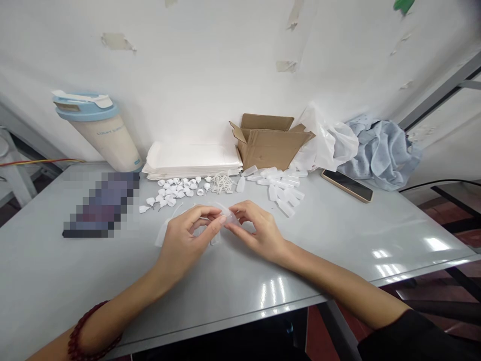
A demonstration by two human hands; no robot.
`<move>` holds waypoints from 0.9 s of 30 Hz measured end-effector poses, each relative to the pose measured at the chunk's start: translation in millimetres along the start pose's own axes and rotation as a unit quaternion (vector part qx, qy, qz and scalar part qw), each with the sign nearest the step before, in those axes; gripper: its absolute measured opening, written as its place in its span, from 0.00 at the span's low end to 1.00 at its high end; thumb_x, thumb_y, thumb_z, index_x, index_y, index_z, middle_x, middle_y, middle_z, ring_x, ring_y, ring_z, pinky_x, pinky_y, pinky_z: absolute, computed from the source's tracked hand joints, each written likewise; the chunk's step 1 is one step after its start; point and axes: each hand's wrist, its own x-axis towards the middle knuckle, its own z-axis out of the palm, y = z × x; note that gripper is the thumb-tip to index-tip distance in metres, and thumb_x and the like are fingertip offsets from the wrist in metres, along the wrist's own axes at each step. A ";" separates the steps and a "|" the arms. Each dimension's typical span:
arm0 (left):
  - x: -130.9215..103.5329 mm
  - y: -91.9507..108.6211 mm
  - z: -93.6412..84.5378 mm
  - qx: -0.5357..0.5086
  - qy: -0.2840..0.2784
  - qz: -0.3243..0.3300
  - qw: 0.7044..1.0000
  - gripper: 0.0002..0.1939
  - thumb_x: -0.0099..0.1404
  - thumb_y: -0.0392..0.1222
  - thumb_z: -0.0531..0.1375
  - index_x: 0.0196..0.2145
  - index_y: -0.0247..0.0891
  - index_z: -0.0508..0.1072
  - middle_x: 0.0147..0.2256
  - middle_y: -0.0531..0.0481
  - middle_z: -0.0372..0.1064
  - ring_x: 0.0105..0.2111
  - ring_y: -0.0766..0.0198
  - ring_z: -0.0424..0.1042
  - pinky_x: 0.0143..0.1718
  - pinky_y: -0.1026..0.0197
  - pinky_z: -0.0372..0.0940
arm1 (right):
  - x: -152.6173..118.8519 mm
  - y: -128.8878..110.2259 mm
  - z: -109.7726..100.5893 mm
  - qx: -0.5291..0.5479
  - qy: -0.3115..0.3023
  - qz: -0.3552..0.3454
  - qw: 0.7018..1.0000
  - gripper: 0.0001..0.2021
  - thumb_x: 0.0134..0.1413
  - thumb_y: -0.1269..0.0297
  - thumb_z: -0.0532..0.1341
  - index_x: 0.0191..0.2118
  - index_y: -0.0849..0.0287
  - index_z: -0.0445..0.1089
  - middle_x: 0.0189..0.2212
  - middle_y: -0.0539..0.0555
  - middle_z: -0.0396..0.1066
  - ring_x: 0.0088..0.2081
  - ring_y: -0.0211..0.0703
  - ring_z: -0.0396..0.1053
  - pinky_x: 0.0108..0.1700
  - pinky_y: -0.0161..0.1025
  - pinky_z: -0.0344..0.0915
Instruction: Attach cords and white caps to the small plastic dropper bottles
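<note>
Between my two hands is a small translucent plastic bottle (232, 217), held just above the table. My left hand (188, 233) pinches one end of it with thumb and fingers. At the other end, the thumb and fingertips of my right hand (259, 228) are closed on the same bottle. More translucent plastic pieces (161, 234) lie behind and beneath my left hand, partly hidden by it. Beyond the hands are a heap of white caps (176, 191) and a tangle of thin white cords or tubes (222, 184). Several similar bottles (287, 195) lie loose to the right.
Along the wall stand a tumbler (103, 130), a stack of white packets (191, 159), an open cardboard box (272, 145), a white plastic bag (330, 143) and a blue cloth (379, 150). A phone (349, 185) lies at right, a blurred-out dark object (105, 205) at left.
</note>
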 end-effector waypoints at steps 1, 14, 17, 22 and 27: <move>0.5 -0.2 0.1 -0.004 -0.004 -0.012 1.000 0.11 0.60 0.50 0.63 0.35 0.40 0.76 0.35 0.52 0.77 0.33 0.62 0.76 0.29 0.66 0.72 | -0.4 0.2 0.2 -0.013 -0.001 -0.017 1.000 0.09 0.60 0.64 0.60 0.46 0.58 0.64 0.36 0.56 0.70 0.37 0.40 0.72 0.36 0.37 0.72; 4.9 2.5 -1.1 -0.029 -0.065 0.034 0.997 0.07 0.62 0.45 0.60 0.35 0.42 0.76 0.37 0.51 0.75 0.35 0.62 0.75 0.36 0.63 0.72 | -6.1 -4.9 2.2 0.078 -0.041 0.054 0.995 0.18 0.60 0.62 0.60 0.54 0.55 0.59 0.43 0.57 0.75 0.40 0.41 0.75 0.37 0.38 0.75; 4.7 0.5 0.0 -0.023 -0.059 0.023 0.998 0.07 0.63 0.44 0.60 0.35 0.41 0.76 0.35 0.51 0.76 0.34 0.62 0.76 0.36 0.62 0.72 | -4.4 -5.4 2.2 0.092 -0.030 0.063 0.993 0.15 0.59 0.63 0.60 0.51 0.56 0.63 0.41 0.57 0.75 0.40 0.41 0.75 0.36 0.38 0.75; 0.9 -4.4 2.1 0.101 0.024 0.129 0.986 0.09 0.65 0.42 0.58 0.42 0.38 0.73 0.39 0.48 0.75 0.34 0.62 0.75 0.36 0.59 0.71 | -0.3 -3.4 -0.1 0.115 -0.017 0.145 0.983 0.15 0.54 0.59 0.65 0.46 0.58 0.68 0.34 0.54 0.75 0.35 0.40 0.75 0.36 0.38 0.74; -2.2 -9.1 4.6 0.199 -0.001 0.341 0.919 0.14 0.66 0.35 0.59 0.49 0.36 0.67 0.44 0.41 0.71 0.47 0.55 0.70 0.47 0.53 0.69 | 3.0 -4.6 -0.3 0.196 -0.012 0.220 0.956 0.17 0.51 0.60 0.66 0.46 0.57 0.66 0.33 0.53 0.76 0.35 0.41 0.75 0.37 0.40 0.73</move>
